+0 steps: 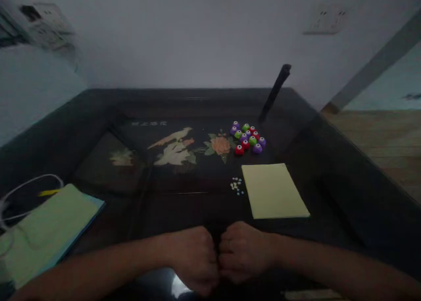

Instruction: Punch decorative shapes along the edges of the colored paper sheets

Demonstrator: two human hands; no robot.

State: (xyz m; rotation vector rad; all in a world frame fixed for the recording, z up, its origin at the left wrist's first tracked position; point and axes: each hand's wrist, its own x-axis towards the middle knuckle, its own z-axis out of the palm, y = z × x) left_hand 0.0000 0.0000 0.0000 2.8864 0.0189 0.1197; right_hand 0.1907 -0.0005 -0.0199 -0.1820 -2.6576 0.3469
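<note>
My left hand (196,258) is curled into a fist at the near edge of the dark table (184,209). Against it, knuckles facing knuckles, rests my right hand (242,252), also a fist; nothing shows sticking out of either one. Just beyond the right hand lies a pale yellow sheet or pad of paper (275,191). Several tiny pale and bluish pieces (236,184) are scattered left of the paper. Farther back sits a cluster of small round red, green and purple pieces with white eye-like tops (245,136).
A dark stick-like object (275,92) slants upward at the back right. At left lie a yellow-green sheet over blue (59,226), a white cable (33,178) and a yellow strip (49,192). The tabletop bears a flower-and-bird picture (174,154). Wall sockets (325,19) are behind.
</note>
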